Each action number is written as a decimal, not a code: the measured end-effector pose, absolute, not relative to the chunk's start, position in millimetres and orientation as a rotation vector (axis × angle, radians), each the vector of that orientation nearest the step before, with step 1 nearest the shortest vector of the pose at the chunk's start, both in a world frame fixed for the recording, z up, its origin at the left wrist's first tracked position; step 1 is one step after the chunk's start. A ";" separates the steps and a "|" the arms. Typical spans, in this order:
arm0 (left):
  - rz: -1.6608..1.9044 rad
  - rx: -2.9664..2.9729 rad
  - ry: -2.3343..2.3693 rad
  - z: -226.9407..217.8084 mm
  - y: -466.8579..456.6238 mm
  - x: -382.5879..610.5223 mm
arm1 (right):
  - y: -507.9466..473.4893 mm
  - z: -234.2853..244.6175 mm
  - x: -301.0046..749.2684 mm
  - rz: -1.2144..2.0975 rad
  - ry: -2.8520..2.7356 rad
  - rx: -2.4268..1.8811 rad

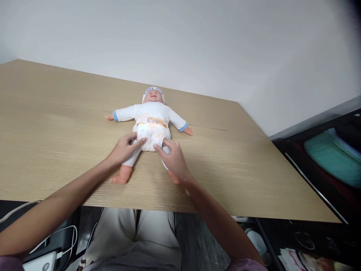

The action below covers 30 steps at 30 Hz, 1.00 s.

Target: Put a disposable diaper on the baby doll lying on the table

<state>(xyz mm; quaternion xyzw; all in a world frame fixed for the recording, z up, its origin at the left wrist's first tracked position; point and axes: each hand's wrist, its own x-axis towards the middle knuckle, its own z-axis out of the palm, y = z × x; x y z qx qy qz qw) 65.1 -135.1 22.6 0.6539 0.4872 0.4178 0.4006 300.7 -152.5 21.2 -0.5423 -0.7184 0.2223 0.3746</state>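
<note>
A baby doll (153,110) lies on its back, arms and legs spread, its head toward the wall. It wears a white suit with blue cuffs and a white cap with blue lettering. Over the suit sits a white diaper (152,137) with an orange patterned waistband. My left hand (126,147) pinches the diaper's leg edge on the left side, thumb on top and fingers curled beneath. On the opposite leg edge, my right hand (172,155) has a similar pinch. The doll's leg on the right is partly hidden behind that hand.
The wooden table (239,173) reaches back to a white wall (180,45). Beyond its right edge is a green item (332,156) on something dark. Below the front edge are a white device with a cable (42,262) at left and papers (290,259) at right.
</note>
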 end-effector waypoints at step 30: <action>0.972 2.132 1.791 43.9 -71.9 -2.4 | -123.8 34.6 370.9 0.317 -1.831 -1.419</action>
